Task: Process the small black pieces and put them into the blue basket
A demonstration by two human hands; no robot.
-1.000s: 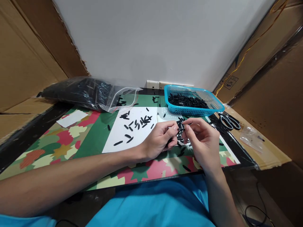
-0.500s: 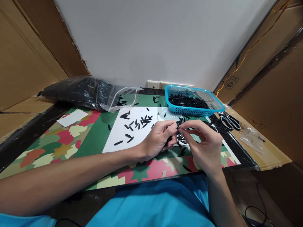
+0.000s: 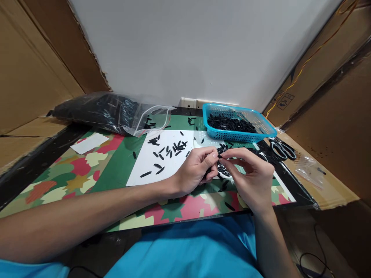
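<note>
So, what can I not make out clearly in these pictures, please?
Black piece between left hand and right hand, head view: too small, partly covered by both.
Left palm, head view: hidden by that curled hand.
Contents of clear bag, head view: blurred behind glossy plastic.
Blue garment, head view: cut off by bottom edge.

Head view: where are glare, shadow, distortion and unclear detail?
Head view: pale glints on the plastic bag; head view: faint shadow on the wall; head view: cardboard panels lean outward, perhaps lens distortion; head view: black piece between left hand and right hand too small for clear detail.
</note>
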